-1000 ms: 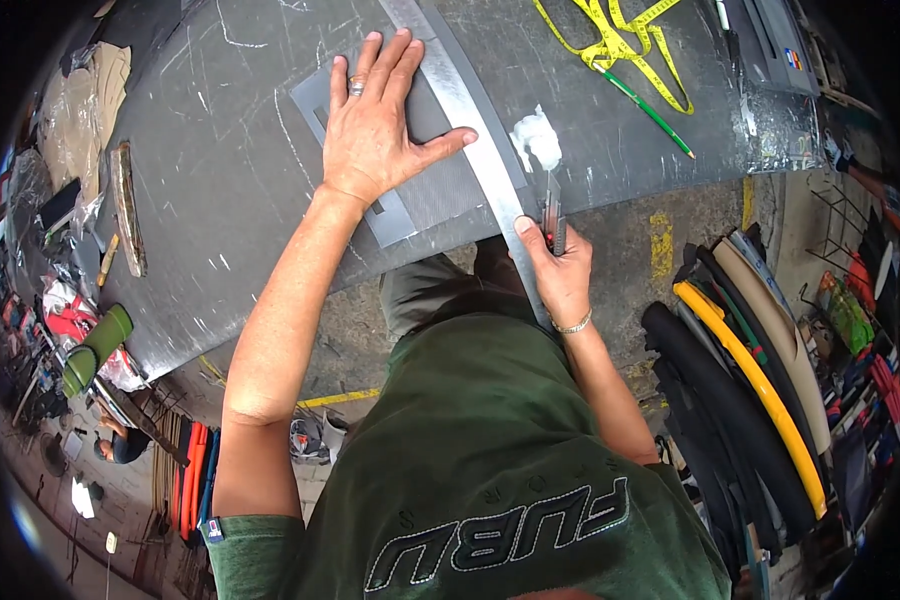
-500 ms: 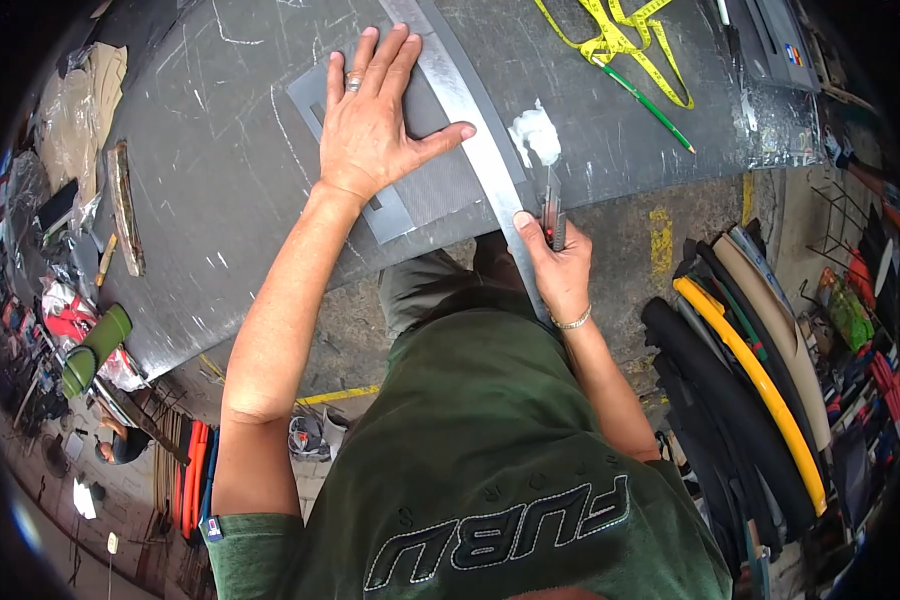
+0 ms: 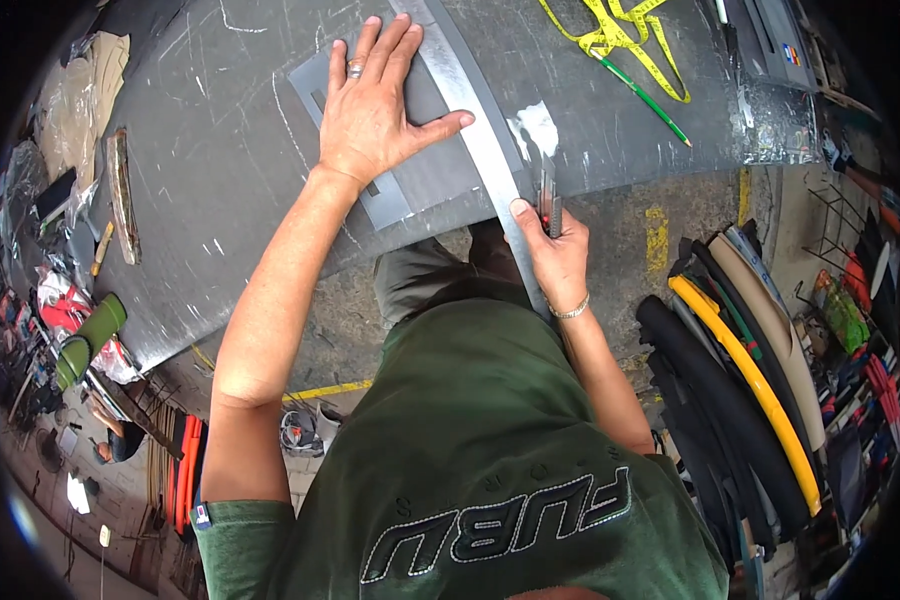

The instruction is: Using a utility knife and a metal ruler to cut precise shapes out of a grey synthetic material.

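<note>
My left hand (image 3: 372, 115) lies flat with fingers spread on a grey panel with slots cut in it (image 3: 438, 172). Its thumb presses on a long metal ruler (image 3: 493, 168), which runs along the panel's right side and past the table's near edge. Beside the ruler's near end, my right hand (image 3: 558, 258) is closed around a utility knife (image 3: 545, 195), its blade pointing away from me. The right thumb rests against the ruler's edge. A strip of dark grey sheet (image 3: 503, 135) shows right of the ruler. The hand hides part of the panel.
On the dark scratched table (image 3: 230, 150) lie a yellow tape measure (image 3: 615, 38), a green pencil (image 3: 642, 97) and a worn wooden stick (image 3: 121, 195). Rolls of material, one yellow (image 3: 750, 385), stand at right. A green roll (image 3: 92, 338) is at left; a person (image 3: 120, 440) is beyond.
The whole view has shifted slightly, with the table a little higher in the picture. Both hands keep their places on the ruler, panel and knife.
</note>
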`<state>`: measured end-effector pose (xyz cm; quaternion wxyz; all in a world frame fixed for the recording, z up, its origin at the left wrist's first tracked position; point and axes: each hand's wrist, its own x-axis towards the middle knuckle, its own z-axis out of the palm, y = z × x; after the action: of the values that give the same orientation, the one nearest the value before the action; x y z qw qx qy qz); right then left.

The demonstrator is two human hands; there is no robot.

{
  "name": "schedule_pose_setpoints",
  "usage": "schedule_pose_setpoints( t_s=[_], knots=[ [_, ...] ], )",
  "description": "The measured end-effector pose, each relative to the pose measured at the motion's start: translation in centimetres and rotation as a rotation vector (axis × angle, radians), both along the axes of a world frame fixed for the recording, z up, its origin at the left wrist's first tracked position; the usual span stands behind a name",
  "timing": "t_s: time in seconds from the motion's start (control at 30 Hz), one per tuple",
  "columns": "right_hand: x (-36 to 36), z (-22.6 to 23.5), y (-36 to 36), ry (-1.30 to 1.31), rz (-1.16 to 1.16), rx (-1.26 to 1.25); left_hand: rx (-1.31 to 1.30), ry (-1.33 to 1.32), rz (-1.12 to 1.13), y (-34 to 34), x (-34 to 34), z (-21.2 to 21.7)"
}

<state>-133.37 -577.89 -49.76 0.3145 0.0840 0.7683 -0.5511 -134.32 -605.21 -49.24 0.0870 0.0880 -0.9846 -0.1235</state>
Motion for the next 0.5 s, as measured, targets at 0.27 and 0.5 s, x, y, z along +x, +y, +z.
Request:
schedule_pose_setpoints(
  t_s=[0.27, 0.5],
  knots=[
    [-0.3, -1.8, 0.6, 0.088, 0.078, 0.007, 0.549, 0.439, -0.343, -2.3, -0.5, 0.3],
    [-0.7, -1.4, 0.5, 0.080, 0.100, -0.013, -0.229, -0.236, -0.150, -1.1, -1.9, 5.4]
  ],
)
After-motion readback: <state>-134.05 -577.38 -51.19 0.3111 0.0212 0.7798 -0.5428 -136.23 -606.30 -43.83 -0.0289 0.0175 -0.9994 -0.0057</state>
